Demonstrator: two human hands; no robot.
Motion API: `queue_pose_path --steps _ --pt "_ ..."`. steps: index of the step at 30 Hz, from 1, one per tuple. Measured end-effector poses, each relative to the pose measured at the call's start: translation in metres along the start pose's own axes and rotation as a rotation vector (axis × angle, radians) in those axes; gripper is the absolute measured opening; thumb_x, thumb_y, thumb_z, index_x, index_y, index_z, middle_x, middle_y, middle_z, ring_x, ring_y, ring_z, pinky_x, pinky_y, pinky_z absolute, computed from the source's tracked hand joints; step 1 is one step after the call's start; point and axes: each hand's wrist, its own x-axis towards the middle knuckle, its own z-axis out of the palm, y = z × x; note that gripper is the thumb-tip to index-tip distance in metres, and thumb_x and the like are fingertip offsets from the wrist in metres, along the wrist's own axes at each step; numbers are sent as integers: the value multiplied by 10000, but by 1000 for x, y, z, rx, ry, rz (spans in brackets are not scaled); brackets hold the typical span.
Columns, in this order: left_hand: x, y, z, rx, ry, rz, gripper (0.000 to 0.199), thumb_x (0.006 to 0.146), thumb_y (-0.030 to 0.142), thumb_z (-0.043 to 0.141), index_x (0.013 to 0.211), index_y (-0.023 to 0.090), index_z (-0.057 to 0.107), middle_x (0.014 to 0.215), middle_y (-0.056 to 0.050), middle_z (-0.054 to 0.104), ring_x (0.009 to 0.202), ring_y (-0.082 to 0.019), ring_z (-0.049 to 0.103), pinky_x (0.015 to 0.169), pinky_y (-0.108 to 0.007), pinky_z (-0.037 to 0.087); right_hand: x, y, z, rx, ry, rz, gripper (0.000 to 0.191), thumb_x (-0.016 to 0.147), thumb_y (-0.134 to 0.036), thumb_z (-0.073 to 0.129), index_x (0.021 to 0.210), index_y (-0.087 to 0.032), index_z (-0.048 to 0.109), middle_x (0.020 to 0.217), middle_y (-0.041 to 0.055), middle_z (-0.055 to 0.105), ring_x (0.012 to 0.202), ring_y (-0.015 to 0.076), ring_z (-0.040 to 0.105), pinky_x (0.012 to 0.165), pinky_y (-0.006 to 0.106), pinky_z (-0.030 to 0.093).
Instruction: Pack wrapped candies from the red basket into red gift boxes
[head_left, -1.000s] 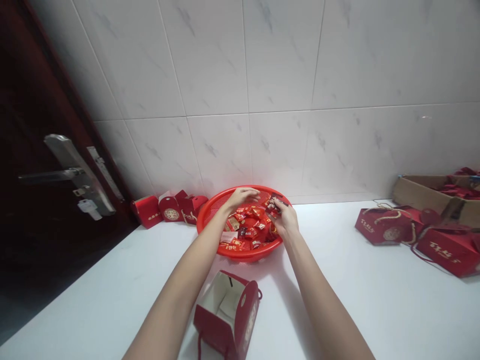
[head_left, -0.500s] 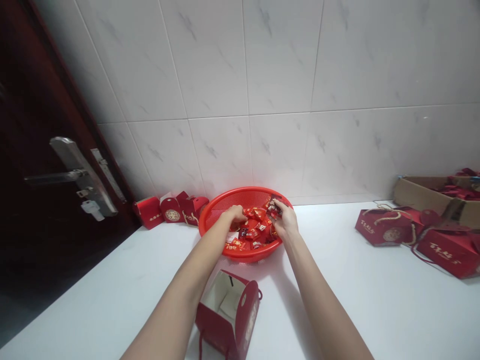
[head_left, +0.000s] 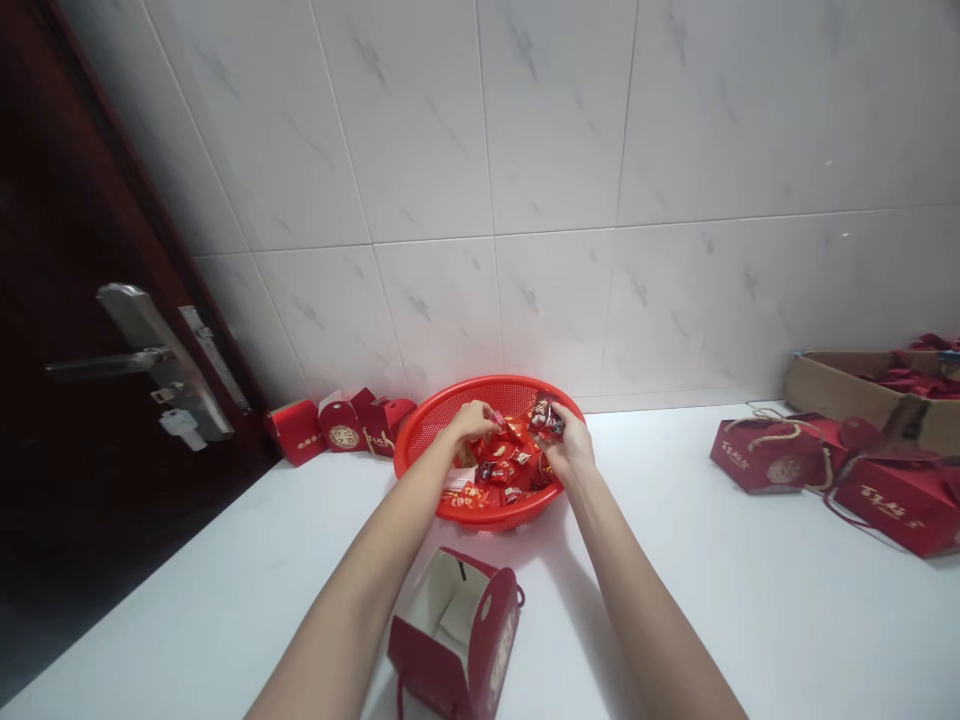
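Observation:
Both my hands are over a red plastic basket (head_left: 420,440) holding several wrapped candies (head_left: 517,460). On its left side, my left hand (head_left: 474,422) is closed, pinching a small pinkish-red wrapped candy (head_left: 496,418) at the fingertips. My right hand (head_left: 571,440), at the basket's right rim, grips a dark red candy packet (head_left: 543,415) between thumb and fingers. Below the basket, between my forearms, stands a dark red gift box (head_left: 431,650) with its top open and pale inside. Its near part is cut off by the frame's lower edge.
Several small red boxes (head_left: 298,432) stand along the wall at left. More red gift boxes with rope handles (head_left: 772,455) lie at right, beside a cardboard carton (head_left: 840,385) with red items. A dark door with a metal handle (head_left: 112,363) is at far left.
My left hand has lifted slightly among the candies, and a small pinkish-red candy now shows at its fingertips. The right hand's dark packet has turned more into view.

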Motion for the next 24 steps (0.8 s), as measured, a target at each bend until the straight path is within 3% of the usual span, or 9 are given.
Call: queue_pose_path --steps 5,9,16,24 --pt "10 18 0 -44 21 -21 347 607 405 844 763 133 696 762 -41 696 700 -166 619 648 -272 487 3 1 -3 -30 -57 -22 168 647 -145 781 692 -201 629 588 -41 697 546 138 647 522 248 531" --pt "5 35 4 -209 -127 33 420 631 445 845 898 135 752 905 -81 748 829 -206 659 774 -328 516 2 2 -4 -57 -110 -39 206 595 -138 823 673 -195 641 558 -29 684 534 147 636 499 246 514" --pt "3 52 6 -387 -189 31 421 661 409 851 976 141 772 996 -90 769 915 -232 684 862 -377 536 1 1 -3 -78 -126 -33 178 561 -95 796 612 -181 648 529 -36 661 476 114 576 464 222 473" --pt "-7 73 11 -359 -199 119 440 730 441 829 1049 146 764 1059 -113 768 984 -263 695 885 -383 542 -7 -5 1 -79 -220 -41 132 593 -86 776 647 -160 682 535 -38 651 457 87 530 467 202 433"
